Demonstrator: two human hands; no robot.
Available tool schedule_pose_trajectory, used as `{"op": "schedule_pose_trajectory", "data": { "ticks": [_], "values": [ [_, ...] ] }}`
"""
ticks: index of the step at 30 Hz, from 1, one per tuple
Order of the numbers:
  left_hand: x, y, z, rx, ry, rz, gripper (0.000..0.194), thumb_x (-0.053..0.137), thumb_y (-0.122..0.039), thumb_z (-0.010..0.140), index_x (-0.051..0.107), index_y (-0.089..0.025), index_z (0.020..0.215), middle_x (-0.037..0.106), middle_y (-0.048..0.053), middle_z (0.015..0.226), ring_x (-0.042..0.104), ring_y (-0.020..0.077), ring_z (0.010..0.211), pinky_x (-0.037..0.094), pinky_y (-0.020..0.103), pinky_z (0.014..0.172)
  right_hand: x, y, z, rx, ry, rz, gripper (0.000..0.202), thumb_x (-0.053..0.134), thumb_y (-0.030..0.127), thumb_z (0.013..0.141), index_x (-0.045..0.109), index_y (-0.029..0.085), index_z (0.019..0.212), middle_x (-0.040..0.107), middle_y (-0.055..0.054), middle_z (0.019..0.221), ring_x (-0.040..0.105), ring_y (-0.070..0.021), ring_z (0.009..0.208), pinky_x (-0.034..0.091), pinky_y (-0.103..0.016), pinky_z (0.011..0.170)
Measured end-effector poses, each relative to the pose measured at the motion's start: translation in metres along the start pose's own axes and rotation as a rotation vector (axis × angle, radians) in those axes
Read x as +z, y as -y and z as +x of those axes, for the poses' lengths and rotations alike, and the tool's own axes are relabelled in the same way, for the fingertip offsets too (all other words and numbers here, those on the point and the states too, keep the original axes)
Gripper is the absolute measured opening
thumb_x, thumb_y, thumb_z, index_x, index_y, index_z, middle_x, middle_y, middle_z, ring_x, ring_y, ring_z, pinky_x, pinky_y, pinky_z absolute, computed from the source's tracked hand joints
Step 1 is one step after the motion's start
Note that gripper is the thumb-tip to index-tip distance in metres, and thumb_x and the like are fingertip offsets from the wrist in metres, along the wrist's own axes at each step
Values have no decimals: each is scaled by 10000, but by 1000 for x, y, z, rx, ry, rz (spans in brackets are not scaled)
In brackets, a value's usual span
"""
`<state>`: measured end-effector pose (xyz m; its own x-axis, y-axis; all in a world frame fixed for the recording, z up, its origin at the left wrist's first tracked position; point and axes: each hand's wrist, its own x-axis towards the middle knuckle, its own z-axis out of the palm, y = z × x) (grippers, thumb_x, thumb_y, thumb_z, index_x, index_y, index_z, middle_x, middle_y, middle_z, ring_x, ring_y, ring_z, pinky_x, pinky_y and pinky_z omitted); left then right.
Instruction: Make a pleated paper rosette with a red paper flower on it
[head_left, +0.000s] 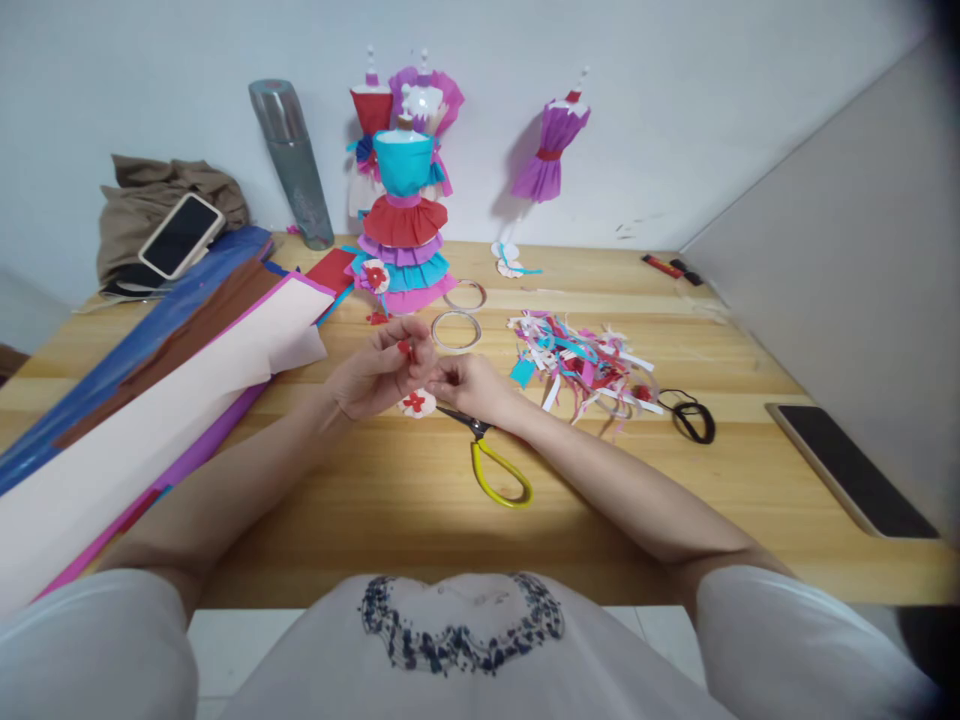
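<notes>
My left hand (390,365) is raised over the table with its fingers curled, pinching a small red piece (406,348) that looks like paper. Close beside it, my right hand (469,385) has thumb and fingers pressed together; whatever they hold is too small to make out. Below the hands lies a white paper rosette (418,403) with a red flower on it. Scissors with yellow handles (502,475) rest just under my right wrist. Behind my hands stands a mannequin in a tiered paper dress (405,220), and two tape rings (456,331) lie near its base.
Paper scraps (577,360) are heaped to the right, near a black hair tie (694,422). Rolled paper sheets (165,400) cover the left side. A flask (292,165), a phone (182,236) on brown cloth and a purple-dressed mannequin (553,150) stand or lie toward the wall.
</notes>
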<state>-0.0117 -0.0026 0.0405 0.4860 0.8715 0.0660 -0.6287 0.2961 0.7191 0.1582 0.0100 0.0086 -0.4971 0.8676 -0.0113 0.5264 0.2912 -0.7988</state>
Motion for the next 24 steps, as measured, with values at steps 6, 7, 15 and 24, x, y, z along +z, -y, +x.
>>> {"op": "schedule_pose_trajectory", "data": {
  "ticks": [6, 7, 15, 24],
  "values": [
    [-7, 2, -3, -38, 118, 39, 304, 889, -343, 583, 726, -225, 811, 597, -10, 650, 485, 72, 518, 397, 178, 439, -6, 2, 0, -87, -65, -200, 137, 581, 203, 798, 577, 151, 671, 566, -3, 629, 456, -99, 567, 300, -235, 558],
    [-8, 2, -3, -42, 136, 46, 298, 884, -352, 590, 727, -225, 809, 607, -5, 658, 492, 74, 519, 394, 178, 433, -8, 2, 0, -83, -78, -186, 132, 580, 207, 801, 590, 150, 683, 568, -2, 625, 462, -101, 567, 306, -235, 560],
    [-18, 4, 9, 12, -25, 301, 319, 880, -390, 597, 687, -153, 688, 628, 7, 606, 551, 80, 504, 424, 180, 446, -30, -1, -3, -52, -172, 163, 120, 589, 236, 774, 654, 138, 797, 612, -11, 660, 488, -106, 553, 380, -240, 554],
    [-23, -24, 13, 203, -12, 484, 354, 859, -453, 612, 687, -146, 656, 620, 18, 593, 539, 96, 486, 383, 207, 409, -44, -3, -6, -29, -194, 146, 107, 626, 219, 736, 662, 132, 786, 561, 9, 611, 482, -108, 554, 368, -251, 550]
  ]
}}
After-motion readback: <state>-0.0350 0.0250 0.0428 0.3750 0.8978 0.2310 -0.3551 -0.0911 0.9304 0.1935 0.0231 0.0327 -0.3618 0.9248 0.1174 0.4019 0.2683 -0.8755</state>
